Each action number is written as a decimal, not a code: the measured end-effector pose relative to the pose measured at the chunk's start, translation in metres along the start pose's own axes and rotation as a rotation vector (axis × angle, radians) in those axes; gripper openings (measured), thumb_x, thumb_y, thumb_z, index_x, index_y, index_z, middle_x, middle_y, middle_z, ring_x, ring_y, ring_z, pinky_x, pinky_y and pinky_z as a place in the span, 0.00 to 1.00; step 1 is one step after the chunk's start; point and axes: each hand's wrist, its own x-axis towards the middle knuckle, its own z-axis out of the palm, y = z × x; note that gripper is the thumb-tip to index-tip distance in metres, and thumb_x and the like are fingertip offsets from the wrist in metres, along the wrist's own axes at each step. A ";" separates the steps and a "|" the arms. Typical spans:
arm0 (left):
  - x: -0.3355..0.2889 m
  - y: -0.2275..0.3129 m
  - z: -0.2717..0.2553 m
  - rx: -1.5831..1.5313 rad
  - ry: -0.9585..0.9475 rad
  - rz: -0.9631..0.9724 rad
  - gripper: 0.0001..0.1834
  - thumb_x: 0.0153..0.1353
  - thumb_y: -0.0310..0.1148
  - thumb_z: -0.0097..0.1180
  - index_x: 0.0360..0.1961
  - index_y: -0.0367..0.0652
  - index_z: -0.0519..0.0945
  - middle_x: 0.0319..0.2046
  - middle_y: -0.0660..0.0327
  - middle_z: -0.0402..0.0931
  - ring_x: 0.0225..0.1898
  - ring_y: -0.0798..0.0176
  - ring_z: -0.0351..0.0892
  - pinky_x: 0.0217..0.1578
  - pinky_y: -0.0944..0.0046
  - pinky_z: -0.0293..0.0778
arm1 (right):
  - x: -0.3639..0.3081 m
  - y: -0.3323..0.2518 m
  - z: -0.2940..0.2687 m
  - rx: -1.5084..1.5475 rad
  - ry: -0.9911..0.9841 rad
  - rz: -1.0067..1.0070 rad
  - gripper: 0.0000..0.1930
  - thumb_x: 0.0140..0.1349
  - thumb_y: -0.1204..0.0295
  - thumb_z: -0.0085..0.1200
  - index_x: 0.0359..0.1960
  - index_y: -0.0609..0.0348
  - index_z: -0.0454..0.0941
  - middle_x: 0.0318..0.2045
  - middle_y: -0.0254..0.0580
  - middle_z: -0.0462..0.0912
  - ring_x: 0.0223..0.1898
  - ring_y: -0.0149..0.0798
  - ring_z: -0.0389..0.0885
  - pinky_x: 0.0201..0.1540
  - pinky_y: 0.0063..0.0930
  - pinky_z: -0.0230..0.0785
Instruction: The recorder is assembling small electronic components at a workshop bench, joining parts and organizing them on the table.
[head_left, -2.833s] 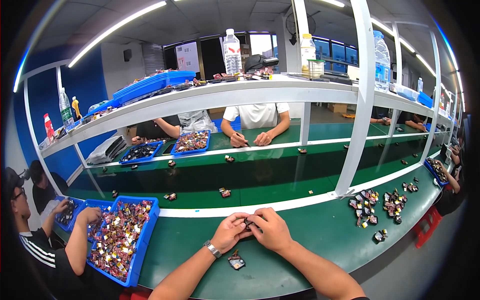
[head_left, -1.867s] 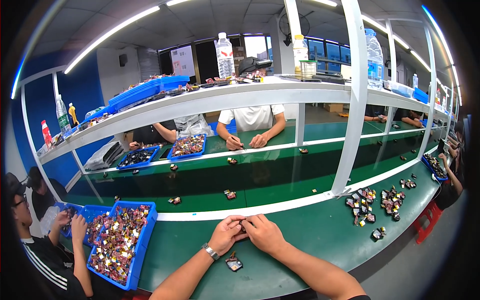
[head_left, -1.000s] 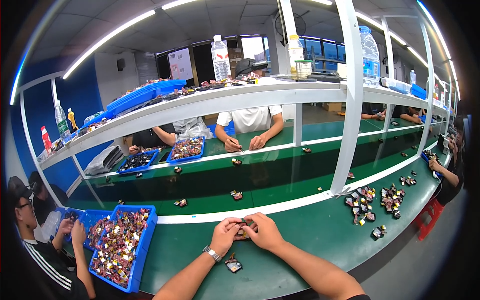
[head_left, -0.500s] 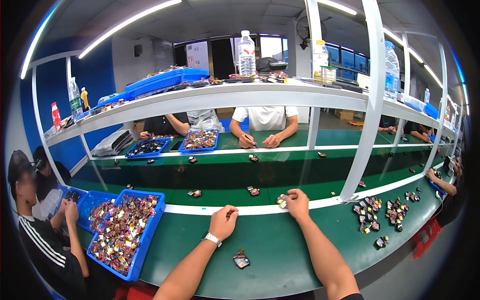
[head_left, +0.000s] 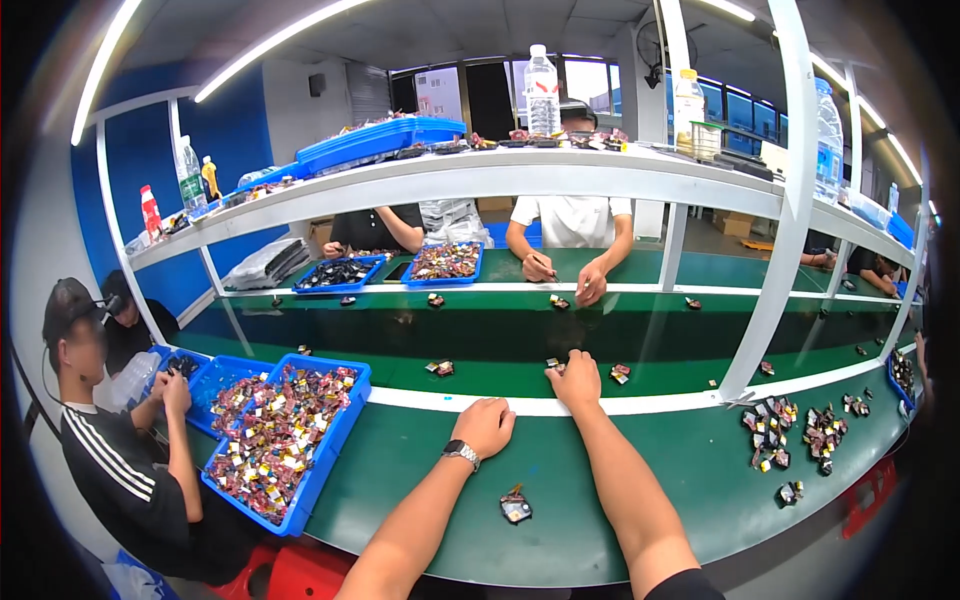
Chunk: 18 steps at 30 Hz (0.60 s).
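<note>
My right hand point(head_left: 577, 382) reaches over the white rail onto the green belt, its thumb and fingers closed at a small wired electronic assembly point(head_left: 555, 367). Just right of that hand, another assembly point(head_left: 619, 374) lies on the belt. My left hand point(head_left: 484, 427), with a metal-band watch point(head_left: 461, 453) on the wrist, rests curled by the rail; nothing shows in it, though the fingertips are partly hidden. On the green tabletop between my forearms lies one black assembly point(head_left: 515, 507) with a pale label and a short wire tail.
A blue tray point(head_left: 345, 430) heaped with assemblies stands left, beside a person in a striped sleeve point(head_left: 120, 480). Loose groups of assemblies point(head_left: 770, 430) lie right. A white post point(head_left: 785, 220) and overhead shelf point(head_left: 480, 185) frame the belt. Across it, a person in white point(head_left: 570, 225) works.
My right hand has left one assembly on the belt and moved forward and left to another. My view has swung slightly left. The person opposite has moved their hands apart.
</note>
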 end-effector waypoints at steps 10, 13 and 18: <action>-0.005 -0.004 0.008 0.214 0.063 0.028 0.11 0.57 0.36 0.51 0.26 0.39 0.78 0.30 0.51 0.80 0.38 0.48 0.80 0.42 0.49 0.75 | -0.042 0.019 -0.025 0.285 0.059 -0.047 0.27 0.46 0.67 0.65 0.50 0.62 0.75 0.37 0.48 0.80 0.42 0.51 0.78 0.50 0.41 0.71; -0.007 -0.006 0.002 0.386 0.166 0.295 0.09 0.54 0.34 0.54 0.23 0.41 0.79 0.26 0.53 0.79 0.33 0.50 0.78 0.37 0.50 0.73 | -0.068 0.017 -0.048 0.410 -0.052 -0.066 0.28 0.45 0.66 0.66 0.50 0.61 0.75 0.35 0.45 0.79 0.41 0.48 0.78 0.49 0.40 0.71; 0.004 0.020 -0.025 0.554 0.176 0.783 0.09 0.50 0.36 0.59 0.17 0.47 0.75 0.19 0.63 0.72 0.27 0.59 0.72 0.34 0.58 0.67 | -0.085 0.028 -0.068 0.428 -0.042 -0.030 0.28 0.45 0.69 0.69 0.49 0.66 0.77 0.32 0.42 0.81 0.32 0.32 0.80 0.40 0.26 0.75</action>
